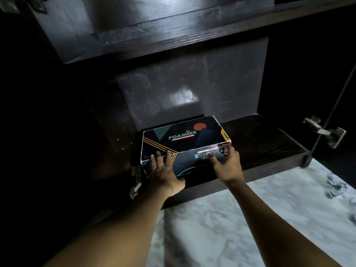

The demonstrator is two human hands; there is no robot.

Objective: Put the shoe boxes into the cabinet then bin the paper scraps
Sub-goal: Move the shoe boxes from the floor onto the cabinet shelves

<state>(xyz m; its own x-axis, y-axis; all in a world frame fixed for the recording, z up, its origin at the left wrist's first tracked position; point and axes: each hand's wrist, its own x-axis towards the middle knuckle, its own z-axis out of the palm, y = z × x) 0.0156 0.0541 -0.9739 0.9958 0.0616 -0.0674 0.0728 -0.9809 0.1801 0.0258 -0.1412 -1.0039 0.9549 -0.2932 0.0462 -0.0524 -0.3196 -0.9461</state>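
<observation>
Field notes: two bare forearms come up from the bottom edge over a pale marbled floor [231, 228]. Shoe box [185, 137] is dark, with teal, orange and yellow stripe graphics. I read "FOAMIES" in teal on the lid, with "SKECHERS" on a red band under it; the near side carries the same wording upside down, blurred. Left hand [163, 170] has its fingers straight and spread, flat against the box's near side at the left corner, grasping nothing. Right hand [225, 164] is motion-blurred, fingers spread and loosely bent, tips against the near side by the right corner, not wrapped round it. The box sits on the bottom board of the dark wooden cabinet [260, 135], left of centre near the front. Metal hinge [325, 132] on the right. Crumpled paper scraps [339, 187] lie on the floor at the far right.
</observation>
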